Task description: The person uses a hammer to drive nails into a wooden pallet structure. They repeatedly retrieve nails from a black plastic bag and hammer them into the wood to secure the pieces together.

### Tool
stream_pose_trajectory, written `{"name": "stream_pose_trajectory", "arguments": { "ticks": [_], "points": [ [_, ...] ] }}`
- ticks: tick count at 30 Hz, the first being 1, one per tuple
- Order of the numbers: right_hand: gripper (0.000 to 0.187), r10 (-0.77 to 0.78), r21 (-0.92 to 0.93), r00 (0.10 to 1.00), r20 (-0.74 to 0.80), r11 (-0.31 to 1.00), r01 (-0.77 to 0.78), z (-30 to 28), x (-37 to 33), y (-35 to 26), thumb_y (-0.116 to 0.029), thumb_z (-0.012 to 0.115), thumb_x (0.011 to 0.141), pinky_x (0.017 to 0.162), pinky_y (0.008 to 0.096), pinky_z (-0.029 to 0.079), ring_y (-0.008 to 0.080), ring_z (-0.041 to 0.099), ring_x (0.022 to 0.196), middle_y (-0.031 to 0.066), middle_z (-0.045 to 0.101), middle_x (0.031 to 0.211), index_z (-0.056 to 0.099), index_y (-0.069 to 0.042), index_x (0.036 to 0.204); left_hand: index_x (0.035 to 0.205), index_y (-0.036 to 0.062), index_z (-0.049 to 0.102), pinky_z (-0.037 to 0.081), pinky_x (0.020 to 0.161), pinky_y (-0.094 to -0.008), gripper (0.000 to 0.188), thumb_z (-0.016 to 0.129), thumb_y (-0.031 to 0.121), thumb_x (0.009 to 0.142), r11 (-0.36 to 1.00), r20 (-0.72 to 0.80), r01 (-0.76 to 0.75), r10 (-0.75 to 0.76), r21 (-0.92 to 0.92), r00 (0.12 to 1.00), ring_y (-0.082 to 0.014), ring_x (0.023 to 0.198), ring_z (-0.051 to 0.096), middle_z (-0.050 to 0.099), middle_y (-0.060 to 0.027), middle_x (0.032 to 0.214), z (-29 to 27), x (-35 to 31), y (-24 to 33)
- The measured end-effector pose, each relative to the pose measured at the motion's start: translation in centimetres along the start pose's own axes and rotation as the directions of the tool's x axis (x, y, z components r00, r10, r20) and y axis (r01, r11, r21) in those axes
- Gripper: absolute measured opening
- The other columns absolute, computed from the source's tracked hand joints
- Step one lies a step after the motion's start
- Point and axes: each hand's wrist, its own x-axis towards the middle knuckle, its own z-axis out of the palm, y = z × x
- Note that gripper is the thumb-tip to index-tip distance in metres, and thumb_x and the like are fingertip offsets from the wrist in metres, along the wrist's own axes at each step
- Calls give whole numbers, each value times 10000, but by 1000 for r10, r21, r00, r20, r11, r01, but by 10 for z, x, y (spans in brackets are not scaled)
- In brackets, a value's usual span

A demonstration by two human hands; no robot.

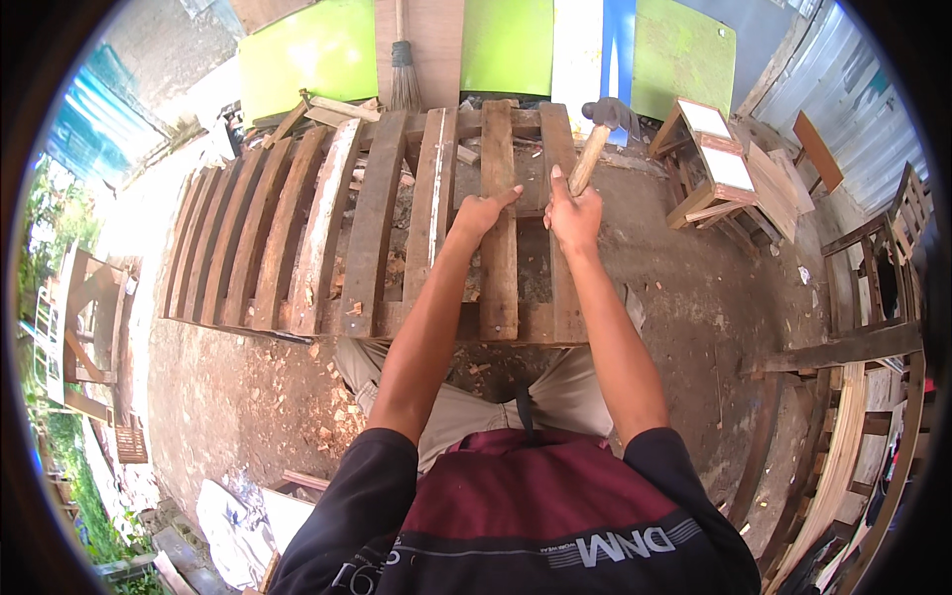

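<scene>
Gripping a wooden-handled hammer, a worker's right hand is closed around the shaft, the dark head toward 1 o'clock. At 9 o'clock from it, the left hand is at a slat; its hidden fingers leave its hold unclear. Below, a wooden pallet stretches toward 9 o'clock, a broom beyond at 11.
</scene>
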Motion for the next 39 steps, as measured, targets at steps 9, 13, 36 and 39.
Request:
{"name": "stream_pose_trajectory", "arguments": {
  "ticks": [9,13,36,39],
  "points": [
    [357,8,2,1000,-10,1000,-8,-4,4,3,-290,698,998,384,314,405,122,494,446,21,510,624,523,-30,827,1241,-150,632,528,914,-366,909,782,637,812,976,-80,-151,140,-159,987,-308,1091,683,700,-246,1165,8,-6,-6],
    [369,23,22,1000,4,999,-23,-5,5,4,-296,708,992,388,317,405,123,495,453,27,513,637,525,-23,826,1242,-115,654,509,950,-365,823,701,627,889,979,-114,-148,132,-141,985,-302,1100,683,707,-231,1169,10,4,-12],
    [369,45,108,999,20,993,-47,-3,5,4,-284,690,1000,378,322,413,133,505,437,38,515,596,538,-10,805,1367,-89,585,446,1042,-365,501,610,268,1017,890,-129,-137,89,-434,988,-267,1217,615,677,-174,1291,-10,-6,-14],
    [363,47,106,999,19,993,-49,-4,6,5,-295,699,999,390,310,392,118,473,447,17,492,617,514,-44,813,1385,-90,558,463,1026,-377,515,609,260,1011,942,-98,-249,232,-225,968,-304,1187,643,691,-208,1260,-6,-13,-15]
  ]
}}
